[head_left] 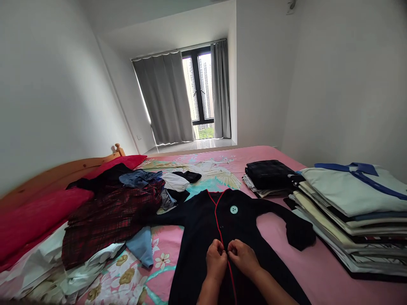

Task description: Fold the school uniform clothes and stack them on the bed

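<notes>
A dark cardigan (203, 224) with red trim down its front and a round pale badge lies spread face up on the bed, collar away from me. My left hand (216, 258) is closed in a pinch at the red-edged front opening, about halfway down. Just beside it my right hand (243, 256) pinches the other side of the same opening. The two sets of fingertips almost meet, and they hide whatever small part of the front they grip. One sleeve stretches right with its cuff end bunched; the other runs left toward the heap of clothes.
A loose heap of clothes with a red plaid shirt (117, 216) lies at left by red pillows (41, 220). At right stand a tall stack of folded clothes (359, 220) and a smaller dark stack (270, 173). Grey curtains (168, 97) hang at the window behind the bed.
</notes>
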`<action>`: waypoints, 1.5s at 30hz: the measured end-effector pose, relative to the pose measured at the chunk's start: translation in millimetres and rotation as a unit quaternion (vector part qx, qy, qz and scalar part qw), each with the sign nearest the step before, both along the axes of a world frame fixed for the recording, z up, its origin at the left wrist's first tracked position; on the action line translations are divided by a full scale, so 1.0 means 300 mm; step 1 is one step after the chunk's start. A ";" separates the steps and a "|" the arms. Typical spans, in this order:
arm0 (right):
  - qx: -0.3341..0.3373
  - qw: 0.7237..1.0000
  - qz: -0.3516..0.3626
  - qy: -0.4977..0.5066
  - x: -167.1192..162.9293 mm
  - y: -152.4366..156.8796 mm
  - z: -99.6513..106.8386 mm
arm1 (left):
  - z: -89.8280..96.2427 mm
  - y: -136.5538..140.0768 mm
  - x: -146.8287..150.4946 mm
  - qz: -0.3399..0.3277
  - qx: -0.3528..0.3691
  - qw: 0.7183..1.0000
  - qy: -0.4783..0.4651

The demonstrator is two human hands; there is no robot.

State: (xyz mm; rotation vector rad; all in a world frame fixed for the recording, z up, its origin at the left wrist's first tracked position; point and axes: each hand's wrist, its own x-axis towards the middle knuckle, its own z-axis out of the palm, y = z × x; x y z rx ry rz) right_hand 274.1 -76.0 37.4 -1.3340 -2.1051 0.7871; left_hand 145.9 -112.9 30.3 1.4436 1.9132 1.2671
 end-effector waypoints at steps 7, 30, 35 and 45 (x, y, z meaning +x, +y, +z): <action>-0.057 0.998 -0.019 0.005 -0.007 0.025 -0.006 | -0.005 -0.008 0.003 -0.011 0.031 0.999 0.022; -0.123 0.991 -0.007 0.053 -0.003 0.081 -0.021 | 0.006 -0.007 -0.011 -0.036 0.035 0.999 -0.018; -0.080 0.996 -0.004 0.025 0.001 0.060 -0.023 | 0.017 -0.009 -0.006 -0.028 0.022 0.999 -0.019; 0.041 0.998 -0.018 -0.048 -0.016 0.010 -0.033 | 0.020 -0.001 -0.001 -0.016 0.015 1.000 -0.010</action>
